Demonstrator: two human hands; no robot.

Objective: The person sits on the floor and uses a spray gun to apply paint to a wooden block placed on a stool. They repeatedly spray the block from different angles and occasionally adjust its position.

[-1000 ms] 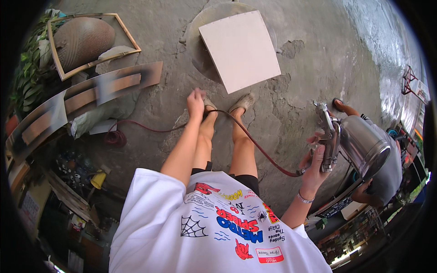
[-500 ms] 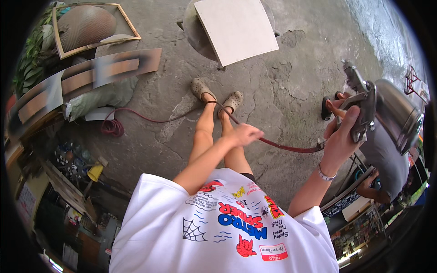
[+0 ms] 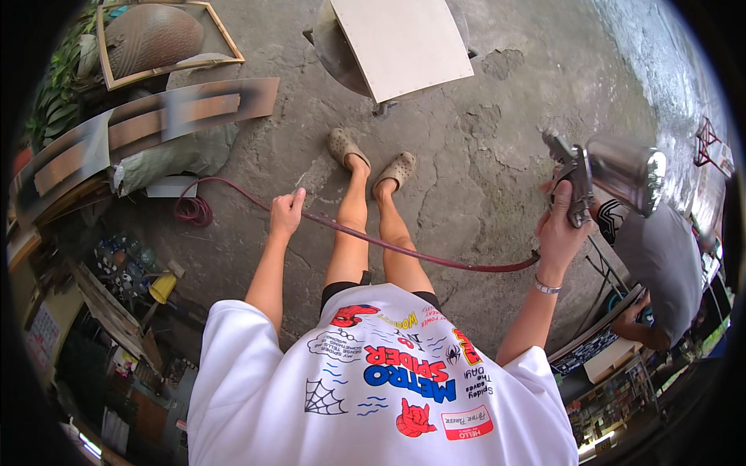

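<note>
A metal spray gun (image 3: 579,190) with a shiny cup (image 3: 633,167) is in my right hand (image 3: 561,233), whose fingers wrap its handle. From the handle's lower end a dark red air hose (image 3: 420,256) sags leftward across my legs. My left hand (image 3: 287,213) is closed round this hose, thumb uppermost, to the left of my knees. Beyond the left hand the hose runs on to a loose coil (image 3: 193,211) on the floor. Ahead of my feet a flat whitish panel (image 3: 404,46) lies on a round stand (image 3: 334,58).
At the left, a long paint-streaked board (image 3: 155,128) rests over a wrapped bundle (image 3: 175,163), with a wooden frame (image 3: 171,71) behind it. Another person in grey (image 3: 660,272) bends close by on the right. Cracked concrete floor (image 3: 497,155) lies between.
My left hand has moved left along the hose, away from my knees. My right hand has brought the spray gun inward to the left. The person at the right has shifted slightly.
</note>
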